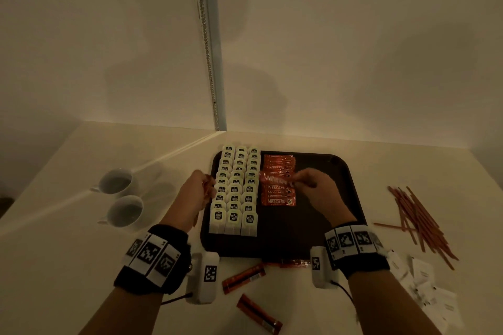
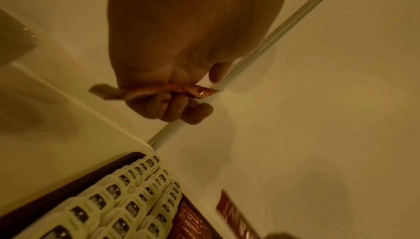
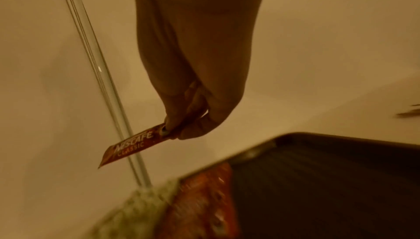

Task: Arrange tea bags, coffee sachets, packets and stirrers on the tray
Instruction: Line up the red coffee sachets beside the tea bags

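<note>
A dark tray (image 1: 321,226) lies on the white table. Three columns of pale tea bags (image 1: 235,190) fill its left side, with a column of red coffee sachets (image 1: 277,193) beside them. My right hand (image 1: 313,185) pinches one red coffee sachet (image 1: 275,179) by its end and holds it just above that column; the sachet (image 3: 131,145) reads Nescafe Classic. My left hand (image 1: 197,185) hovers at the tray's left edge, fingers curled round a bunch of red sachets (image 2: 159,90). Loose sachets (image 1: 243,279) lie in front of the tray.
Two white cups (image 1: 119,196) stand left of the tray. A heap of brown stirrers (image 1: 419,217) lies to the right, with white packets (image 1: 424,285) nearer me. A wall corner with a metal strip (image 1: 209,62) rises behind the tray.
</note>
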